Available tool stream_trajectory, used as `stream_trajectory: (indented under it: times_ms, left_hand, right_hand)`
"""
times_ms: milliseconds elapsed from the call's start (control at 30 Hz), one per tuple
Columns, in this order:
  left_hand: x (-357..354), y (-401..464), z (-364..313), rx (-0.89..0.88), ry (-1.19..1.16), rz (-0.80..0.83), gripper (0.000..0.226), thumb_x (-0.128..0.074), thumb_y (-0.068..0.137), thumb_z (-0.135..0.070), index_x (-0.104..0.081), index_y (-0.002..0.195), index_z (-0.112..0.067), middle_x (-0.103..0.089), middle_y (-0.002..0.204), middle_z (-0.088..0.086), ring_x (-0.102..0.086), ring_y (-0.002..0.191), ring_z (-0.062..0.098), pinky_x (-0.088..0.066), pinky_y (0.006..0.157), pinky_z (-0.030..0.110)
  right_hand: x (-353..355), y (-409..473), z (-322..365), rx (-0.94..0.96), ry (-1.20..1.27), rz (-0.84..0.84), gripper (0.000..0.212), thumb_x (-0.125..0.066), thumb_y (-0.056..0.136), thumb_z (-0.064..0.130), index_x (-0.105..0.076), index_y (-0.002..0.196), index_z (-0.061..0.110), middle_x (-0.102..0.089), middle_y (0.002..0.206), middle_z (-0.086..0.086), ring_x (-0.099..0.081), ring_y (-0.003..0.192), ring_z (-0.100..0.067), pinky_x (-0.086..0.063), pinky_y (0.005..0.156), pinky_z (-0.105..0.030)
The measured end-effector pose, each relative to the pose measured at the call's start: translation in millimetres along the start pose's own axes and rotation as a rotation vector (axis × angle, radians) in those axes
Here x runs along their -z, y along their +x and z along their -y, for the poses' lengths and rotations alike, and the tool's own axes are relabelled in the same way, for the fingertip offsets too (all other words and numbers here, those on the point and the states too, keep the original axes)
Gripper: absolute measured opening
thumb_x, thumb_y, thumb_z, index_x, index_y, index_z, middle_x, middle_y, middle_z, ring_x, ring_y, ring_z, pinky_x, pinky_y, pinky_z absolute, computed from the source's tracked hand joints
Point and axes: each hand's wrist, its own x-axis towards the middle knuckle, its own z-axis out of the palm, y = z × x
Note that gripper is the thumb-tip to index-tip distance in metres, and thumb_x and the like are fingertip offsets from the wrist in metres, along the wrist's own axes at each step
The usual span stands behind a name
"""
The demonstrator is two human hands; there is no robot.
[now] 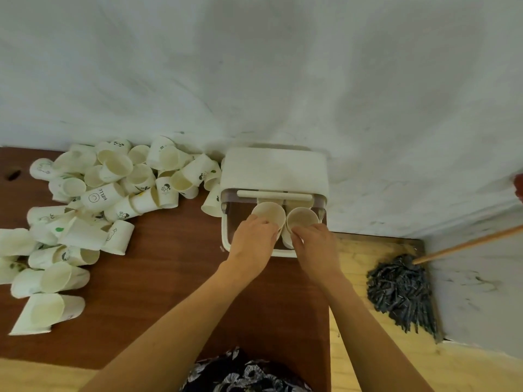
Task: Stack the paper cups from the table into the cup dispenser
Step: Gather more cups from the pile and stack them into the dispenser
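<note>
Two cream paper cups (pixel 284 217) (mouths up), white cup dispenser (pixel 274 171), lid open

Matt paper on the cups (pixel 93 199), cream inside, white outside with small printed marks. The counter (pixel 158 278) shows a smooth reddish-brown wood finish, faintly sheened. The dispenser (pixel 273 171) looks like off-white matt plastic, its lid lightly textured. Beyond the counter's right edge, the floor (pixel 353 261) is pale yellow wood, the mop (pixel 402 290) dark stringy cloth on a bare wooden handle (pixel 467 244). The wall (pixel 254 66) is rough, smudged white plaster.
</note>
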Motion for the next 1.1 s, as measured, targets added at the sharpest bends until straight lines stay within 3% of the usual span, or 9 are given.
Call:
stream_trajectory:
  times_ms: [133, 267, 433, 567, 667, 767, 833, 967, 1100]
  left_hand:
    - [-14.5, 5.2, 8.1, 0.007, 0.022, 0.069, 0.031, -0.040, 0.102, -0.027, -0.069, 0.110, -0.018, -0.067, 0.109, 0.001, -0.051, 0.107, 0.023, -0.041, 0.091, 0.036]
    - [-26.1, 10.5, 14.0, 0.012, 0.017, 0.069, 0.031, -0.042, 0.102, -0.030, -0.071, 0.108, -0.021, -0.068, 0.110, -0.001, -0.053, 0.109, 0.022, -0.032, 0.103, 0.037]
    - [-34.2, 15.5, 20.8, 0.006, -0.111, 0.050, 0.028, -0.050, 0.098, -0.029, -0.073, 0.089, -0.016, -0.069, 0.092, 0.003, -0.058, 0.093, 0.024, -0.042, 0.089, 0.037]
    - [-35.2, 15.2, 21.9, -0.015, -0.116, 0.044, 0.023, -0.051, 0.097, -0.031, -0.070, 0.096, -0.017, -0.066, 0.100, 0.002, -0.057, 0.095, 0.023, -0.045, 0.089, 0.041]
    - [-26.3, 12.3, 18.7, -0.067, -0.118, -0.057, 0.018, -0.056, 0.094, -0.026, -0.069, 0.105, -0.018, -0.064, 0.111, 0.000, -0.057, 0.100, 0.020, -0.044, 0.091, 0.040]
    - [-7.7, 0.2, 19.5, -0.080, -0.151, -0.199, 0.018, -0.058, 0.093, -0.023, -0.070, 0.105, -0.017, -0.066, 0.105, -0.001, -0.057, 0.090, 0.019, -0.046, 0.084, 0.037]
    - [3.7, -11.4, 29.8, -0.033, -0.209, -0.228, 0.018, -0.058, 0.093, -0.023, -0.069, 0.107, -0.017, -0.066, 0.102, -0.003, -0.056, 0.090, 0.016, -0.048, 0.079, 0.033]
    - [18.7, -36.8, 74.8, 0.105, -0.220, -0.176, 0.020, -0.053, 0.095, -0.026, -0.066, 0.111, -0.023, -0.063, 0.105, -0.009, -0.054, 0.096, 0.009, -0.045, 0.078, 0.023]
    - [32.0, -56.5, 132.2, 0.232, -0.135, -0.151, 0.017, -0.053, 0.094, -0.029, -0.065, 0.104, -0.025, -0.061, 0.098, -0.009, -0.055, 0.090, 0.011, -0.047, 0.072, 0.028]
  right_hand:
    - [-6.9, 4.2, -7.1, -0.001, -0.045, 0.080, 0.022, -0.051, 0.098, 0.024, -0.073, 0.100, 0.022, -0.071, 0.097, 0.000, -0.056, 0.101, -0.024, -0.040, 0.086, -0.036]
    - [-12.6, 6.8, -9.4, 0.008, -0.033, 0.086, 0.021, -0.052, 0.098, 0.026, -0.072, 0.096, 0.023, -0.071, 0.095, 0.002, -0.055, 0.101, -0.023, -0.039, 0.088, -0.037]
    - [-19.0, 7.5, -13.0, 0.007, 0.014, 0.077, 0.021, -0.054, 0.097, 0.024, -0.072, 0.088, 0.018, -0.071, 0.086, -0.001, -0.056, 0.098, -0.026, -0.043, 0.083, -0.036]
    - [-20.3, 6.4, -11.1, -0.017, -0.007, 0.104, 0.020, -0.053, 0.096, 0.024, -0.072, 0.102, 0.020, -0.071, 0.103, 0.000, -0.053, 0.112, -0.023, -0.042, 0.094, -0.037]
    - [-11.5, 2.7, -2.0, -0.011, -0.003, 0.036, 0.019, -0.056, 0.094, 0.023, -0.069, 0.108, 0.021, -0.069, 0.111, 0.001, -0.057, 0.108, -0.023, -0.041, 0.097, -0.039]
    - [-1.1, -4.4, 16.8, -0.009, 0.097, -0.125, 0.018, -0.060, 0.092, 0.020, -0.069, 0.108, 0.018, -0.069, 0.111, 0.000, -0.058, 0.106, -0.021, -0.045, 0.091, -0.036]
    - [0.3, -8.2, 34.5, -0.017, 0.169, -0.152, 0.019, -0.060, 0.094, 0.020, -0.069, 0.110, 0.017, -0.068, 0.113, 0.000, -0.058, 0.107, -0.019, -0.045, 0.087, -0.030]
    - [-17.7, -9.9, 75.3, -0.004, 0.276, -0.075, 0.021, -0.058, 0.096, 0.023, -0.067, 0.114, 0.020, -0.067, 0.116, 0.003, -0.057, 0.109, -0.013, -0.049, 0.090, -0.030]
    - [-45.4, -1.0, 116.3, 0.054, 0.277, 0.015, 0.020, -0.055, 0.097, 0.024, -0.067, 0.113, 0.022, -0.066, 0.110, 0.006, -0.057, 0.101, -0.010, -0.049, 0.084, -0.026]
